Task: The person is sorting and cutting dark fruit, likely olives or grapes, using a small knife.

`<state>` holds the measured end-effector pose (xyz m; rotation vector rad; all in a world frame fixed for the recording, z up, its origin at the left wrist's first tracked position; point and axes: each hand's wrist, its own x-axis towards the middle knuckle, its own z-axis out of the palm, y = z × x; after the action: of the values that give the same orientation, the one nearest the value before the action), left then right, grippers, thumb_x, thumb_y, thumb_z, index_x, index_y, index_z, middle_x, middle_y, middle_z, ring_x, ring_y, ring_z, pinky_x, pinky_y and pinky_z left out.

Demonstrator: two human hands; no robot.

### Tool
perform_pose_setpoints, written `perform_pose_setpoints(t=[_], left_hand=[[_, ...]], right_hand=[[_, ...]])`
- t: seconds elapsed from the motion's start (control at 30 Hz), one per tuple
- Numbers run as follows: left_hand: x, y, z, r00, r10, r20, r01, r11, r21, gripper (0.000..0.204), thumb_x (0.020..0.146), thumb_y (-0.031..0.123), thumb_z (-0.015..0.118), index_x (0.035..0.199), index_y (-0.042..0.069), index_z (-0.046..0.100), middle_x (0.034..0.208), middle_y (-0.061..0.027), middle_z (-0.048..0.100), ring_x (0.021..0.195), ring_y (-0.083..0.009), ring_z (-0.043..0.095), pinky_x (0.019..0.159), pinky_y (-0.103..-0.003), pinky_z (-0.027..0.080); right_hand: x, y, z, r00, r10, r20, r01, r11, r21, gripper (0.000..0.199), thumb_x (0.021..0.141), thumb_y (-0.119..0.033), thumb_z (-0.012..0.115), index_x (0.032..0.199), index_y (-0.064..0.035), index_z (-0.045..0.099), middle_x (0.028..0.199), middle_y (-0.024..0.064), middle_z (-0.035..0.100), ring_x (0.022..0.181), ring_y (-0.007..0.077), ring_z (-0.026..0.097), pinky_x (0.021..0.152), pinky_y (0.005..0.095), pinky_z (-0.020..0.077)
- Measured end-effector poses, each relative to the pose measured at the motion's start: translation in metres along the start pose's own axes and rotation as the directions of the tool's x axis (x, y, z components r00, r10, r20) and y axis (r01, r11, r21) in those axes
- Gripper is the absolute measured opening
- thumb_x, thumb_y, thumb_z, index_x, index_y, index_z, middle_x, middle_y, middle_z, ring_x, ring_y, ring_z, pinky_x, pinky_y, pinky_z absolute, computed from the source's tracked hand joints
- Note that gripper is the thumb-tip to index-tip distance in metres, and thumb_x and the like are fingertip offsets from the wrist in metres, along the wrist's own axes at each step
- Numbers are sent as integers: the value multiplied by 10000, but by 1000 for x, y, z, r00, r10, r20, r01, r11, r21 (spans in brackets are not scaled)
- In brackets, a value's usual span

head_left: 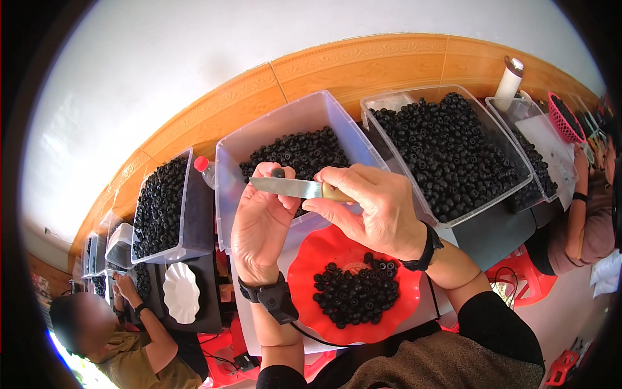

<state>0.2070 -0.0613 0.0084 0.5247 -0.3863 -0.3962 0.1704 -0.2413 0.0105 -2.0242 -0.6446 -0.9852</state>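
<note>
My left hand [259, 220] pinches one small black fruit [278, 173] between thumb and fingertips, grip closed snug on it, held up over the clear bin [285, 129] in front of me. My right hand [376, 207] is wrapped shut round the wooden handle of a knife [295, 188], blade lying flat and pointing left, its edge just under the fruit and touching my left fingers.

To do this cut well, I judge: keep the fruit steady at the fingertips, let the blade turn rather than push, keep the thumb behind the edge.

Below my hands sits a red scalloped plate [304, 311] with a heap of the same black fruits, several showing holes. It rests on the desk [492, 233]. A larger bin [447, 149] of fruit is to my right, another [165, 204] to my left, with a white plate [181, 293] near it.

Hard to make out: the fruit is mostly hidden behind my fingers; whether the blade has entered it, I cannot tell. Other people at both edges are cut off.
</note>
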Motion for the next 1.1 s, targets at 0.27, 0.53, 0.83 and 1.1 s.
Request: perform_pose_setpoints(t=[0.27,0.53,0.83,1.1], left_hand=[[2,-1,-2,999,-12,47,10,998,60,207,881,39,563,1070,7,486,886,-56,457,777,-134,488,755,-264,444],[3,-1,-1,999,0,51,-5,995,104,196,871,23,570,1051,8,493,870,-51,459,764,-131,486,747,-272,444],[1,-12,10,983,-174,53,166,978,124,163,865,106,632,988,44,545,857,-75,540,718,-130,454,652,-248,399],[7,-15,4,986,-166,35,163,983,80,234,871,107,623,1067,36,517,866,-63,524,720,-128,460,662,-247,403]], right_hand=[[1,1,1,1000,16,22,-16,1000,10,285,720,-132,782,942,-20,644,645,51,576,513,150,553,464,256,426],[0,3,2,1000,22,15,-22,998,55,287,721,-142,782,951,-24,656,651,53,582,512,151,547,459,263,420],[6,17,1,980,193,-48,-171,941,292,233,842,-223,677,941,-14,647,730,109,640,594,219,640,521,264,461],[7,4,-2,913,381,147,-382,668,639,213,893,-195,629,941,12,640,736,78,670,678,111,653,591,238,490]])
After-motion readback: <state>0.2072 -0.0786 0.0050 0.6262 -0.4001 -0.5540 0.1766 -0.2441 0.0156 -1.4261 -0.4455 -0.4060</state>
